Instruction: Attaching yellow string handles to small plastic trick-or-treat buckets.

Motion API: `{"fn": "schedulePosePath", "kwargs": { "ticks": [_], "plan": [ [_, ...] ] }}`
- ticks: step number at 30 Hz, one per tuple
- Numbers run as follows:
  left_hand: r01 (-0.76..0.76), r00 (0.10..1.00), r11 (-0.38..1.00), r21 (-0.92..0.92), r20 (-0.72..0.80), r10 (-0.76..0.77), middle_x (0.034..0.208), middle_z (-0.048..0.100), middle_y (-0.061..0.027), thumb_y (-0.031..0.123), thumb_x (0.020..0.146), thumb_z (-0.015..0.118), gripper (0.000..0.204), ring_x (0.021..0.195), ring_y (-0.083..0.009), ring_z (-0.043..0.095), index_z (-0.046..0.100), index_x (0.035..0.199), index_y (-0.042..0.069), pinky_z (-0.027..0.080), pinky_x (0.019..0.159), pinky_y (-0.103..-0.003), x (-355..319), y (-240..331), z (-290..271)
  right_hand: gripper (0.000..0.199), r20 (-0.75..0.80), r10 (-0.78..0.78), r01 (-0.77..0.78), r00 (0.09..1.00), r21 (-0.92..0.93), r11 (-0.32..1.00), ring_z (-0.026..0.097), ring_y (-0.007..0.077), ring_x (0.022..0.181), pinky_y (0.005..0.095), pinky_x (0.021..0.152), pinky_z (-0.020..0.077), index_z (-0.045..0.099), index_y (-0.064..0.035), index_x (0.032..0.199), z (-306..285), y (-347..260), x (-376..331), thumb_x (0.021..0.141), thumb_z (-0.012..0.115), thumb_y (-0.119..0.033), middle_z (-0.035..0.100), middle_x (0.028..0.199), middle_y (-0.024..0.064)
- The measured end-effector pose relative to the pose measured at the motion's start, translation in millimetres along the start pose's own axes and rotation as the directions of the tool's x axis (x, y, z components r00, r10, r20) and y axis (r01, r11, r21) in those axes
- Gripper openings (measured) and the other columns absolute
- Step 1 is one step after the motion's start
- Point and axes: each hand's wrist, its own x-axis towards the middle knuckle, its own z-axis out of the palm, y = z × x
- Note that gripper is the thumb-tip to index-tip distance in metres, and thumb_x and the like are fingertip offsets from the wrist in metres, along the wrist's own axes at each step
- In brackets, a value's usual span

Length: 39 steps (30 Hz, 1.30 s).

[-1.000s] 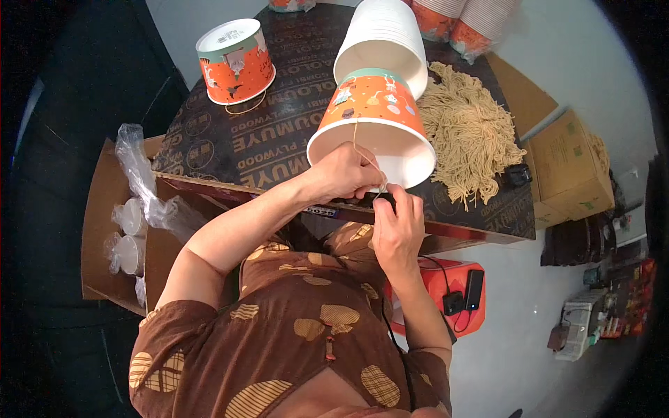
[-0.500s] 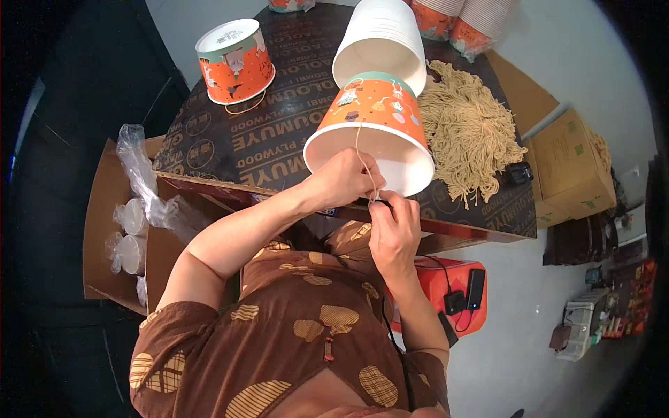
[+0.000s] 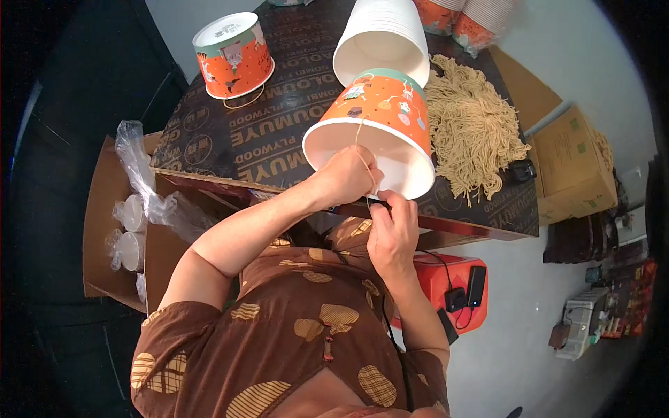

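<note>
1. Here, the left grip (image 3: 346,175) is closed, pinching the cord (image 3: 358,136).
2. The right grip (image 3: 391,233) also pinches it, fingertips together.
3. The tub (image 3: 380,106) lies sideways on the bench (image 3: 293,90), mouth facing the person.

A dark tabletop (image 3: 289,97) carries paper buckets (image 3: 237,67) and tan cords (image 3: 472,129).

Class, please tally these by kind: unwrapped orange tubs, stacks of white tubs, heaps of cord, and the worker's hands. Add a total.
Orange tubs: 2
White stack: 1
Cord heap: 1
Hands: 2
Total: 6
</note>
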Motion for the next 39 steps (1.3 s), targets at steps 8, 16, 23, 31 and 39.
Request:
{"fn": "schedulePosePath", "kwargs": {
  "ticks": [8, 16, 23, 31, 39],
  "plan": [
    [0.048, 0.998, 0.995, -0.084, 0.037, -0.045, 0.059, 0.063, -0.0165, 0.017, 0.087, 0.057, 0.029, 0.054, -0.0265, 0.065, 0.066, 0.069, -0.003, 0.051, 0.056, -0.04, -7, 8, -5, 0.029, -0.097, 0.088, -0.075, 0.991, 0.129, 0.989, 0.056, 0.0341, 0.083, 0.0421, 0.076, 0.0477, 0.056, 0.0006, 0.1, -1, -7, 10, 0.075, 0.07, 0.002, 0.058, 0.098, 0.0151],
    [0.017, 0.998, 0.99, -0.139, 0.054, -0.01, 0.053, 0.058, -0.0144, 0.009, 0.086, 0.049, 0.025, 0.046, -0.0235, 0.06, 0.064, 0.071, -0.003, 0.049, 0.05, -0.039, -9, 7, -7, 0.015, -0.141, 0.194, -0.174, 0.971, 0.142, 0.974, 0.064, 0.0353, 0.074, 0.0421, 0.062, 0.05, 0.058, -0.0022, 0.1, 2, -1, 23, 0.086, 0.063, 0.0, 0.06, 0.085, 0.017],
    [-0.037, 0.995, 0.999, -0.033, 0.089, 0.04, 0.067, 0.065, -0.0182, 0.002, 0.08, 0.052, 0.015, 0.061, -0.0261, 0.066, 0.065, 0.081, -0.007, 0.052, 0.059, -0.039, -16, 15, -13, 0.004, 0.009, 0.549, -0.428, 0.835, 0.638, 0.64, 0.06, 0.0079, 0.066, 0.0236, 0.059, 0.0477, 0.058, 0.0012, 0.097, -16, -1, 24, 0.096, 0.056, -0.002, 0.069, 0.082, 0.0075],
    [-0.127, 0.983, 0.989, -0.08, 0.122, 0.136, 0.068, 0.064, -0.0086, -0.001, 0.079, 0.059, 0.008, 0.061, -0.0146, 0.062, 0.064, 0.086, -0.004, 0.05, 0.053, -0.032, -18, -4, -13, 0.01, 0.034, -0.06, 0.013, 0.998, 0.758, 0.652, 0.056, 0.011, 0.061, 0.0237, 0.055, 0.0447, 0.064, 0.0039, 0.09, -36, -5, 29, 0.083, 0.056, 0.005, 0.07, 0.09, 0.0118],
    [-0.003, 0.981, 0.974, -0.225, 0.187, 0.046, 0.064, 0.062, -0.0074, -0.002, 0.083, 0.056, 0.008, 0.052, -0.0123, 0.061, 0.063, 0.082, -0.007, 0.047, 0.042, -0.028, -18, 3, -17, 0.015, 0.123, 0.263, -0.285, 0.957, 0.218, 0.934, 0.056, 0.0327, 0.049, 0.0361, 0.046, 0.0426, 0.06, -0.0027, 0.075, -33, 14, 8, 0.087, 0.067, -0.008, 0.059, 0.062, 0.0152]
  ]
}}
